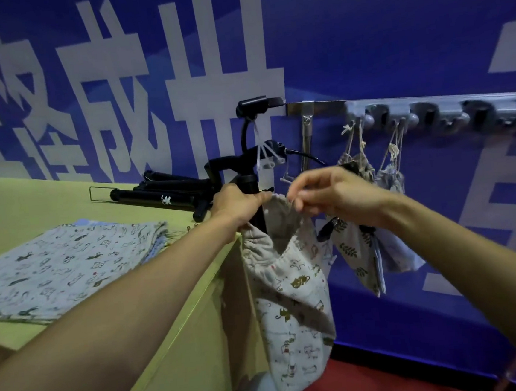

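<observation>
Pinching the beige cat-print cloth bag [289, 286], left hand [239, 206] and right hand [328, 195] may snag it on the black tripod [217, 167] (twelve o'clock).

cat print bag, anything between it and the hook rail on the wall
The leaf-print bag and a pale bag hang from the rail, just right of the cat print bag. Hooks farther right look bare.
</observation>
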